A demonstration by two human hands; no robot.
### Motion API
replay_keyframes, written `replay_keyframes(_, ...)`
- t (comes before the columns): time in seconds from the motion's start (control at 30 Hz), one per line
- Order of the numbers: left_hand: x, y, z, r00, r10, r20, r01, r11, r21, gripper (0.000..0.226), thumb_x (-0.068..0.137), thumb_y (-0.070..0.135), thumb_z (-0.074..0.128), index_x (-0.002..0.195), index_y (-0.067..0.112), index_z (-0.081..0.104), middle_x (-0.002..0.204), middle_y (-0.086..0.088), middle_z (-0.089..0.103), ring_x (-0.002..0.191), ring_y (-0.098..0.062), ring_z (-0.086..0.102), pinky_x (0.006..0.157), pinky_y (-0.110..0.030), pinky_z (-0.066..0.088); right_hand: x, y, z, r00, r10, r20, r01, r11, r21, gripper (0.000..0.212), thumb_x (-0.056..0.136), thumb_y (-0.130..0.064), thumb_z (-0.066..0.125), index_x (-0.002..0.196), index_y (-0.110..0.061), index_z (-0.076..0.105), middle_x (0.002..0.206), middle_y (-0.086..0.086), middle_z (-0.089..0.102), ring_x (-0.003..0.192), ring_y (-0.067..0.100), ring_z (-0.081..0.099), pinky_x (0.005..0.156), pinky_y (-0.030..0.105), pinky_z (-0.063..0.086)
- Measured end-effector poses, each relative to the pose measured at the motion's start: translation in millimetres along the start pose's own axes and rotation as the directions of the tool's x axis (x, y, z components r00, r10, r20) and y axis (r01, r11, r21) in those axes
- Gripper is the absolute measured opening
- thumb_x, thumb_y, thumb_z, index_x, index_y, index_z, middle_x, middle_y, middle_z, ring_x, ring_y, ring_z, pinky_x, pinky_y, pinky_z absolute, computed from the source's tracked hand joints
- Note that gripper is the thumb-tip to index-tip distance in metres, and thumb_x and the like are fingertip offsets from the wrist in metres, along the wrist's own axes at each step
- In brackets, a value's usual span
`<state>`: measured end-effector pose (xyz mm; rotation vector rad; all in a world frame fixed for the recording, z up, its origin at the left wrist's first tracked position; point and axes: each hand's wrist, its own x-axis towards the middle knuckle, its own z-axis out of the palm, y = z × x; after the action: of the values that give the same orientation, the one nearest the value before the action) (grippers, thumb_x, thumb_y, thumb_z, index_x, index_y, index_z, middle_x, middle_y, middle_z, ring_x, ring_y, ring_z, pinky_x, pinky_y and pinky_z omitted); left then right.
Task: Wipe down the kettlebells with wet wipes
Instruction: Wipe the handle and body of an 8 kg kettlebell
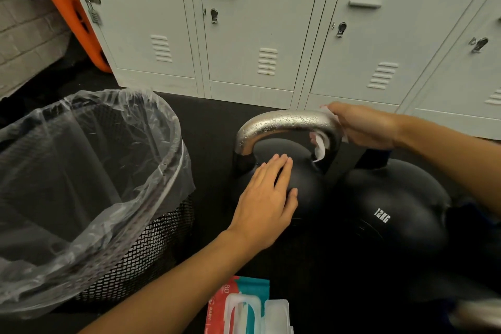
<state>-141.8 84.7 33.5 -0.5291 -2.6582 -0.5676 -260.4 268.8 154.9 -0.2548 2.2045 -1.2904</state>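
Head view — right hand (363, 126) wraps wipe (321, 148) round kettlebell (303, 184) handle.

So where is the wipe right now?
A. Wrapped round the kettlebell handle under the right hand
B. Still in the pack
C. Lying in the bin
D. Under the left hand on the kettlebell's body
A: the right hand holds the white wipe round the wet silver handle; the left hand lies flat and bare on the black body.

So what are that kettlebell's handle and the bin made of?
The handle looks like bare polished metal, silvery and beaded with droplets. The bin seems to be black wire mesh, going by its open grid, lined with a thin clear plastic bag, crinkled and glossy.
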Motion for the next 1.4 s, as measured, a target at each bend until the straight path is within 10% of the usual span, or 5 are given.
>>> replay_keyframes(0.27, 0.3, 2.2, 2.3, 1.0, -0.022, -0.01, 0.022, 1.0, 0.018, 0.056, 0.097, 0.034, 0.034, 0.146, 0.006, 0.033, 0.148, -0.01, 0.04, 0.141, -0.019, 0.031, 0.116, -0.033, 0.019, -9.7, 57.3, 29.6, 0.955, 0.057, -0.291, 0.065, 0.918, 0.391, 0.047, 0.106, -0.035, 0.028, 0.135, -0.007, 0.053, 0.132, 0.011, 0.061, 0.126, 0.021, 0.055, 0.116, 0.038, 0.032)
replay_keyframes(0.47, -1.2, 0.1, 3.4, 0.999, 0.014, 0.029, -0.018, 0.991, 0.133, 0.055, 0.1, 0.034, 0.03, 0.146, 0.005, 0.031, 0.149, -0.011, 0.039, 0.14, -0.022, 0.032, 0.115, -0.035, 0.022, -17.1, 45.0, 58.0, 0.789, 0.058, -0.612, 0.026, 0.991, 0.128, 0.052, 0.104, -0.045, 0.023, 0.14, -0.018, 0.05, 0.129, 0.003, 0.056, 0.121, 0.019, 0.048, 0.103, 0.03, 0.03)
replay_keyframes(0.8, -1.0, 0.6, 6.6, 1.0, -0.005, 0.011, 0.004, 0.994, 0.112, 0.054, 0.099, 0.034, 0.032, 0.146, 0.007, 0.034, 0.15, -0.009, 0.039, 0.142, -0.02, 0.03, 0.116, -0.036, 0.019, -30.5, 20.9, 98.5, 0.651, -0.184, -0.736, 0.271, 0.963, -0.001, 0.041, 0.106, -0.037, 0.032, 0.145, -0.033, 0.041, 0.132, -0.023, 0.043, 0.121, -0.008, 0.035, 0.086, -0.005, 0.024)
replay_keyframes(1.03, -2.3, -1.8, 12.2, 1.0, -0.002, -0.022, 0.003, 0.998, 0.055, 0.052, 0.099, 0.033, 0.034, 0.145, 0.008, 0.035, 0.149, -0.008, 0.041, 0.141, -0.018, 0.03, 0.117, -0.035, 0.019, -7.3, 37.1, 111.4, 0.626, 0.35, -0.698, 0.239, 0.766, 0.598, 0.044, 0.104, -0.046, 0.031, 0.145, -0.037, 0.041, 0.142, -0.001, 0.05, 0.124, 0.014, 0.045, 0.111, 0.036, 0.031)
replay_keyframes(1.4, -1.8, 1.6, 10.0, 0.999, -0.03, -0.019, 0.03, 0.999, 0.013, 0.053, 0.096, 0.032, 0.034, 0.143, 0.007, 0.038, 0.147, -0.01, 0.043, 0.14, -0.02, 0.035, 0.116, -0.038, 0.019, -18.2, 22.5, 130.2, 0.56, 0.005, -0.829, 0.3, 0.931, 0.208, 0.048, 0.105, -0.042, 0.025, 0.152, -0.044, 0.014, 0.162, -0.011, 0.018, 0.148, 0.011, 0.015, 0.122, 0.037, 0.014)
